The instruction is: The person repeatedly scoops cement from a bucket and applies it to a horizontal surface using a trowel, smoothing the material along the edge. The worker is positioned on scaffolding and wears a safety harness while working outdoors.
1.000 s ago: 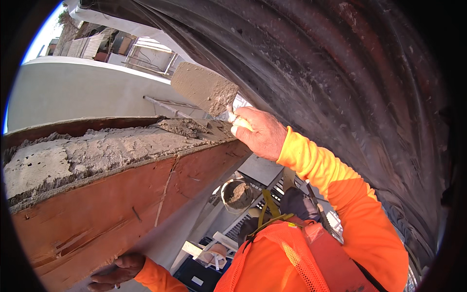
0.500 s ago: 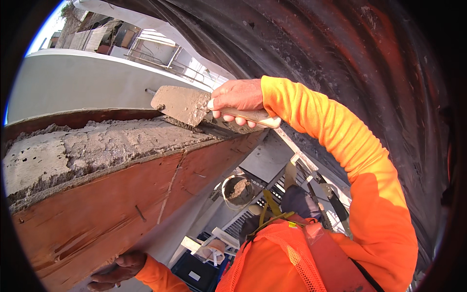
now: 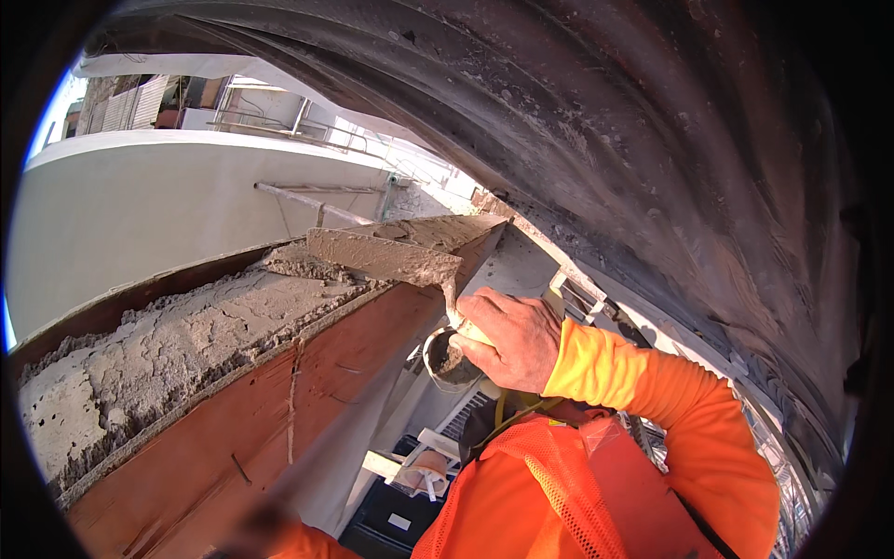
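Gripping a mortar-caked trowel [image 3: 382,258], the right hand [image 3: 514,343] of a person in an orange top [image 3: 698,438] has its fingers wrapped around the handle. The trowel's blade points left, low over a long reddish wooden form [image 3: 228,447] topped with rough, cracked mortar [image 3: 196,326]; from where I stand, I cannot tell whether it touches the lumpy heap [image 3: 296,262] just beside it. The left hand [image 3: 259,529] is a dark blur low on the person's left, near the form's side, its fingers too smeared to read. Below the right hand sits a bucket [image 3: 436,365]. Dark sheeting [image 3: 633,168] spreads overhead to the right; a pale wall [image 3: 140,205] stands beyond the form.
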`<state>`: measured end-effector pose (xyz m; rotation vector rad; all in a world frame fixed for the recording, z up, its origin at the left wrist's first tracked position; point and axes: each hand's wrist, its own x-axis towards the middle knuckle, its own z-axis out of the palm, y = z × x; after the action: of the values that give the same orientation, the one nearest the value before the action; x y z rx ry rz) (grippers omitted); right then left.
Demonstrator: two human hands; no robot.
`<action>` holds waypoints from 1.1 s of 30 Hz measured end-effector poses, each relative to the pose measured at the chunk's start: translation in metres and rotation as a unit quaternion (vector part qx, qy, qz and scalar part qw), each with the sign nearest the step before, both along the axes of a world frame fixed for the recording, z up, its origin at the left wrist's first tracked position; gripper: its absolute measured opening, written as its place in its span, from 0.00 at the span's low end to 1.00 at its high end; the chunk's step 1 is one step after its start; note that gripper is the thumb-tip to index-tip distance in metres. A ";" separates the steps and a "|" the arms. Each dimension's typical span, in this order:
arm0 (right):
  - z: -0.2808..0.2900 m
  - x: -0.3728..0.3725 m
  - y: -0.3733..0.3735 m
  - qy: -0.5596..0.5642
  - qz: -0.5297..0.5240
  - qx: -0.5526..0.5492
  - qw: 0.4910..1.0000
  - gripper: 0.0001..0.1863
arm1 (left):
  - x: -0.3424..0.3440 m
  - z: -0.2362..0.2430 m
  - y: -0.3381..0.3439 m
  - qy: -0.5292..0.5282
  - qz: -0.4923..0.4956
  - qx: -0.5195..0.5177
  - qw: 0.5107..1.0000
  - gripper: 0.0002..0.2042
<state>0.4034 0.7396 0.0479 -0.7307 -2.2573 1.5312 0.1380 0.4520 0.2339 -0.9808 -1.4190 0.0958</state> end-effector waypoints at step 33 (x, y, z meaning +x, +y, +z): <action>-0.575 -0.044 -0.419 -0.500 0.126 -0.123 0.848 0.21 | -0.019 -0.126 -0.277 -0.123 0.134 -0.254 0.950 0.42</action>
<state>0.3590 0.3209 -0.5273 -1.6789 -2.9699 1.8412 0.1186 0.1747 0.1083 -1.2422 -1.8009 0.5815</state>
